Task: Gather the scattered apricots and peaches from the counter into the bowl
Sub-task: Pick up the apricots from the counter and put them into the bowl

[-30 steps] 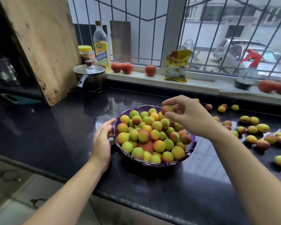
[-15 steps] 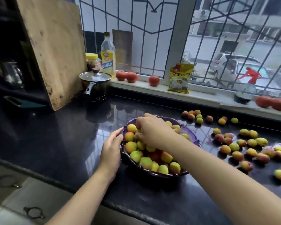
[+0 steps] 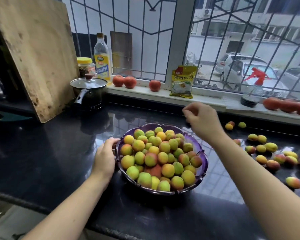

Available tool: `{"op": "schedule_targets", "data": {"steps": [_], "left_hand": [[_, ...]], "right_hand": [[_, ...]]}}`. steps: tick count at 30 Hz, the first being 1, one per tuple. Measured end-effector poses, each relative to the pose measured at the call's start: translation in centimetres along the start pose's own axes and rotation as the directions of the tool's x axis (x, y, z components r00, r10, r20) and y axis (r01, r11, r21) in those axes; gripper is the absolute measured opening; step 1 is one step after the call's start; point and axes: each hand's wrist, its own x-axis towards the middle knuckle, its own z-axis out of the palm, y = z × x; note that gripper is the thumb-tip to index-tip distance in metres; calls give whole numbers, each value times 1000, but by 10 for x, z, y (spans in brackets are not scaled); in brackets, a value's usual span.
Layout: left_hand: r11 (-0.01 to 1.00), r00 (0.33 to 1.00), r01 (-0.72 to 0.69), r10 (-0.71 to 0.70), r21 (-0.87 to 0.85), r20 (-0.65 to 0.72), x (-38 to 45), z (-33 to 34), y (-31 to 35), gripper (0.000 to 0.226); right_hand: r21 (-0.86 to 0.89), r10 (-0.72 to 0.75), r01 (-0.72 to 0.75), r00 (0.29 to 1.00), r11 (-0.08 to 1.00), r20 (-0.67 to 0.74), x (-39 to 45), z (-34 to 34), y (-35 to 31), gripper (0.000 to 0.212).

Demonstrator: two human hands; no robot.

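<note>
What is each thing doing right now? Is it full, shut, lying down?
Bowl: upright, heaped with fruit.
Loose fruit: scattered on the counter, right of the bowl.
Left hand: resting against the bowl's rim.
Right hand: raised beyond the bowl, fingers loosely curled, apparently empty.
Pot: lid on.
Bottle: upright, capped.
Board: leaning.

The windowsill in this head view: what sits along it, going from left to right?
Yellow-lidded jar → oil bottle → two tomatoes → single tomato → yellow packet → spray bottle → more tomatoes at the far right.
</note>
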Motion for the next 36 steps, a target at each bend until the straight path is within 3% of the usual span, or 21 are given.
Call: {"op": "schedule_targets", "data": {"steps": [2, 4, 6, 10, 14, 16, 22, 28, 36], "left_hand": [[997, 998, -68, 69, 42, -14, 14, 1, 0, 46], [998, 998, -68, 68, -16, -13, 25, 3, -5, 47], [997, 999, -50, 51, -61, 1, 31, 1, -13, 47], [996, 999, -23, 26, -91, 25, 33, -3, -16, 51], [992, 1000, -18, 19, -124, 12, 35, -4, -18, 61], [994, 999, -24, 26, -106, 18, 34, -4, -18, 59], [991, 988, -126, 120, 49, 100, 32, -4, -22, 49], [981, 977, -182, 173, 71, 122, 28, -5, -19, 36], [981, 976, -185, 176, 64, 126, 28, -4, -18, 35]], "right_hand": [[-91, 211, -212, 977, 973, -12, 5, -2, 51, 14], [-273, 319, -303, 948, 913, 14, -3, 8, 95, 17], [-392, 338, -295, 940, 871, 45, -6, 22, 119, 23], [-442, 267, -183, 954, 878, 135, 18, 53, 123, 50], [-521, 337, -216, 929, 826, 150, 45, 78, 125, 64], [-530, 361, -253, 926, 809, 110, 50, 85, 130, 58], [-538, 238, -215, 971, 815, -28, 43, 91, 139, 36], [-553, 214, -203, 976, 808, -46, 41, 91, 138, 35], [-493, 180, -184, 982, 850, -57, 41, 90, 134, 22]]}}
